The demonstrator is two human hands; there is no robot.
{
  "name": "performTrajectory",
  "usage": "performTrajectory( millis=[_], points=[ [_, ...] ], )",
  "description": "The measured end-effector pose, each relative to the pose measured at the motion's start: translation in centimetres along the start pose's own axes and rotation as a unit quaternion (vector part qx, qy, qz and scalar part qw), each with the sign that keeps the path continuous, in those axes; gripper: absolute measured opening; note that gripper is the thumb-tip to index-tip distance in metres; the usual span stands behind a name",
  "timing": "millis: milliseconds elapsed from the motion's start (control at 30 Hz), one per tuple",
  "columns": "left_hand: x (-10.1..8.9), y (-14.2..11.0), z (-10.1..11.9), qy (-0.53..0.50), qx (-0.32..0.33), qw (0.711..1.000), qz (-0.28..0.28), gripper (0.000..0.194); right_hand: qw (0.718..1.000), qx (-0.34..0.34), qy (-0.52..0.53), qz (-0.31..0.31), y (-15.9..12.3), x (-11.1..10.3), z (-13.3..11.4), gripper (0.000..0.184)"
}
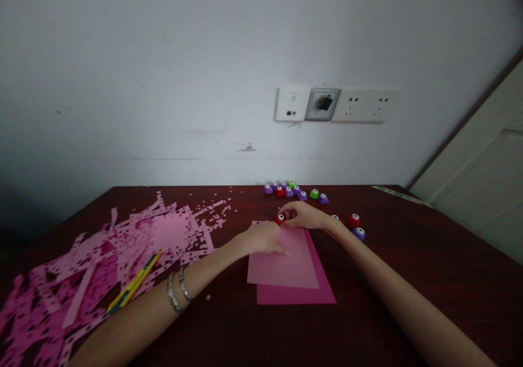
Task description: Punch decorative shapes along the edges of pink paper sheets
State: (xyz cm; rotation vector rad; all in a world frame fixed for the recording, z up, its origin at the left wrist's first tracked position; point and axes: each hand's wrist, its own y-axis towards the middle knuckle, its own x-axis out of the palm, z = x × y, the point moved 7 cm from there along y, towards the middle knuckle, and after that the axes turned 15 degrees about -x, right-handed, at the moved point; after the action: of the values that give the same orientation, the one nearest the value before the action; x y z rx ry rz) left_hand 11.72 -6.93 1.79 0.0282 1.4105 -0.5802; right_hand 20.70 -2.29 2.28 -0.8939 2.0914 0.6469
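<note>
A red craft punch (280, 219) with a white-and-black button top sits at the far edge of a light pink paper sheet (286, 273). My right hand (301, 214) reaches in from the right, its fingers curled around the punch. Lying across the sheet's upper left, my left hand (263, 238) holds the paper, thumb stretched to the right and other fingers partly hidden. A darker pink sheet (296, 295) lies beneath, showing along the right and near sides.
Punched pink paper scraps (102, 266) cover the table's left side, with a yellow utility knife (134, 283) on them. Several purple punches (301, 196) stand near the wall. Right of my right hand are a red punch (353, 220) and a purple punch (359, 233).
</note>
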Motion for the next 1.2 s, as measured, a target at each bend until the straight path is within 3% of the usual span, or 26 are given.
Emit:
performTrajectory(
  millis=[467,633,967,1200],
  points=[
    [0.06,0.12,-0.07,0.002,0.000,1.000,0.000,0.044,0.999,-0.003,-0.036,0.014,0.19,-0.18,0.01,0.026],
    [-0.07,0.06,-0.25,-0.003,-0.014,1.000,-0.004,0.044,1.000,-0.004,-0.024,-0.008,0.14,-0.07,-0.34,0.028],
    [-0.14,0.06,-0.13,-0.008,0.010,1.000,0.007,0.046,0.999,-0.016,-0.035,0.022,0.11,-0.21,0.38,0.023],
    [0.02,0.15,-0.20,-0.017,0.008,1.000,0.004,0.045,0.999,-0.028,-0.028,0.018,0.13,-0.40,-0.49,0.022]
  ],
)
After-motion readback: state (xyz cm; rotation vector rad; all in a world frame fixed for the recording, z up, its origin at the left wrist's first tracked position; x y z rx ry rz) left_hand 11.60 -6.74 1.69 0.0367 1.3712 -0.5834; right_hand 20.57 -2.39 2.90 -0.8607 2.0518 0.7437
